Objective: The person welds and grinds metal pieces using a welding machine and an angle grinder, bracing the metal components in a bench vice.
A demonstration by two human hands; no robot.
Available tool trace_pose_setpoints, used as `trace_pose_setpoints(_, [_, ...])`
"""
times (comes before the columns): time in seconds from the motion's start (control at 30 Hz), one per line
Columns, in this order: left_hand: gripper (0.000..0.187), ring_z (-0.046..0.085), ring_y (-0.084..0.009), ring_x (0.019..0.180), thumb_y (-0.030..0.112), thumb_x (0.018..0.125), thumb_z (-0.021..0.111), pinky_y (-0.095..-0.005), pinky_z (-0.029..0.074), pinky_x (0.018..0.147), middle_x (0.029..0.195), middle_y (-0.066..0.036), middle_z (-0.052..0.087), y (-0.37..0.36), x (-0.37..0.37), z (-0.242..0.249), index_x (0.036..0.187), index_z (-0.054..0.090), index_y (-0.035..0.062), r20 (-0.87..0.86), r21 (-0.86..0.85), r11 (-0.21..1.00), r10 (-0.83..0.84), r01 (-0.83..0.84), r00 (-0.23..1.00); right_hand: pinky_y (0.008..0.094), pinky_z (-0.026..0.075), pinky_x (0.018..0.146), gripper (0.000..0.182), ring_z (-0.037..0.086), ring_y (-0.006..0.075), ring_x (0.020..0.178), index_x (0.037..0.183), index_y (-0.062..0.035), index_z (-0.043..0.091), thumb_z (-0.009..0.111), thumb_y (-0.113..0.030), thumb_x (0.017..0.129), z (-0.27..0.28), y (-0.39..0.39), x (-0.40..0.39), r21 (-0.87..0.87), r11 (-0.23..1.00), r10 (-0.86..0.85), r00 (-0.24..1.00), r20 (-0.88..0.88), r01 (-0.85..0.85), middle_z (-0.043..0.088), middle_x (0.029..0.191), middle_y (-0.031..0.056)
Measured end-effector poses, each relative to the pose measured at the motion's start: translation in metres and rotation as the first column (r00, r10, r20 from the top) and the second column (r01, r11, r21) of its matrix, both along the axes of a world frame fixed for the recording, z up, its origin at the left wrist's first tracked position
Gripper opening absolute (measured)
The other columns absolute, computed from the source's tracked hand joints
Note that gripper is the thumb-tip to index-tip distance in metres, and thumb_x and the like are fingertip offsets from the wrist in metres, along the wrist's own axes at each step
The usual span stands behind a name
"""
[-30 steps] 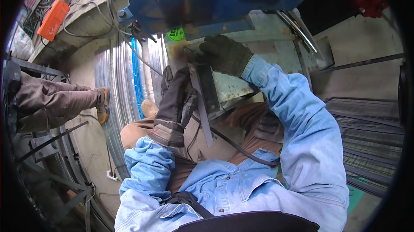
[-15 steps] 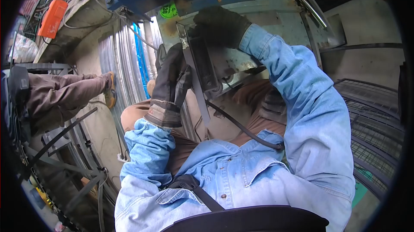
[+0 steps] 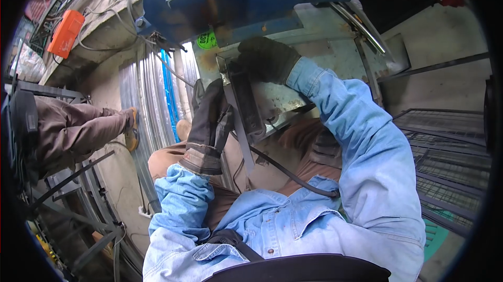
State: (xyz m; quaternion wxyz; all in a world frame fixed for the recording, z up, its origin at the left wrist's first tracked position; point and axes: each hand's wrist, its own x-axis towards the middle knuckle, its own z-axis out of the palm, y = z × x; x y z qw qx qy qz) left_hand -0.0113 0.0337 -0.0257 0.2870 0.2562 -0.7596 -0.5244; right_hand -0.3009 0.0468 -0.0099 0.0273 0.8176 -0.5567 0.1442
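Observation:
My left hand (image 3: 208,122), in a dark work glove, has its fingers stretched forward and somewhat apart, its thumb side against a thin flat metal strip (image 3: 239,135). The strip runs from the bench's edge toward my lap. Beside it lies a long dark metal channel piece (image 3: 244,98), hollow-looking, with a rounded near end. My right hand (image 3: 268,60), also gloved, is curled at the far end of this piece; its fingertips are partly hidden. Under both is a worn greenish metal surface (image 3: 330,67) with a round green sticker (image 3: 207,40).
A blue metal machine body (image 3: 246,7) rises in front. Shiny metal profiles (image 3: 149,93) lie on the floor at left, near another person's legs (image 3: 78,125). An orange box (image 3: 66,34) and cables are farther left. Wire mesh racks (image 3: 450,151) stand right; a dark cable (image 3: 293,172) crosses my lap.
The whole view has shifted, so the bench and machine appear lower. Both hands keep about the same places beside the strip and the channel piece.

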Motion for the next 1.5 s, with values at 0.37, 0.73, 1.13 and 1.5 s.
trace_pose_setpoints(0.37, [0.061, 0.048, -0.0232, 0.146, 0.0, 0.101, 0.057, -0.0326, 0.038, 0.12, 0.159, -0.014, 0.048, 0.004, -0.007, 0.002, 0.16, 0.043, 0.0068, -0.1, 0.202, 0.979, -0.007, 0.027, 0.995, 0.0436, 0.055, 0.082, 0.016, 0.066, 0.0312, 0.09, 0.085, -0.0109, 0.066, 0.07, -0.026, 0.083, 0.006, -0.007, 0.003, -0.001, 1.0, 0.019, 0.997, -0.075, -0.019, 0.061, 0.089, 0.0105])
trace_pose_setpoints(0.73, [0.061, 0.052, -0.0235, 0.142, 0.016, 0.105, 0.062, -0.0363, 0.041, 0.119, 0.158, -0.014, 0.052, 0.004, -0.008, -0.005, 0.16, 0.042, 0.0021, -0.133, 0.157, 0.988, 0.016, 0.005, 0.991, 0.0458, 0.055, 0.077, 0.016, 0.067, 0.0324, 0.086, 0.087, -0.0142, 0.069, 0.07, -0.03, 0.087, 0.013, -0.01, 0.006, 0.018, 0.995, 0.095, 0.995, -0.032, -0.095, 0.063, 0.088, 0.0105])
trace_pose_setpoints(1.13, [0.06, 0.046, -0.0258, 0.15, 0.005, 0.103, 0.06, -0.0351, 0.038, 0.122, 0.161, -0.018, 0.048, -0.001, -0.003, -0.016, 0.16, 0.041, 0.0026, -0.104, 0.098, 0.995, -0.008, 0.018, 0.995, 0.0434, 0.054, 0.103, 0.032, 0.063, 0.0352, 0.12, 0.113, -0.0142, 0.069, 0.076, -0.027, 0.084, 0.015, 0.003, 0.002, 0.051, 0.999, 0.009, 0.996, -0.089, -0.005, 0.065, 0.125, 0.0143])
trace_pose_setpoints(1.5, [0.069, 0.055, -0.0229, 0.137, -0.005, 0.094, 0.065, -0.0282, 0.044, 0.112, 0.151, -0.014, 0.054, -0.003, -0.004, -0.006, 0.159, 0.044, 0.0065, -0.002, -0.079, 0.996, 0.031, -0.031, 1.0, 0.0483, 0.056, 0.092, 0.031, 0.067, 0.0386, 0.103, 0.105, -0.0096, 0.066, 0.08, -0.025, 0.081, 0.022, -0.005, 0.004, 0.004, 1.0, 0.003, 0.997, 0.074, -0.003, 0.064, 0.113, 0.018])
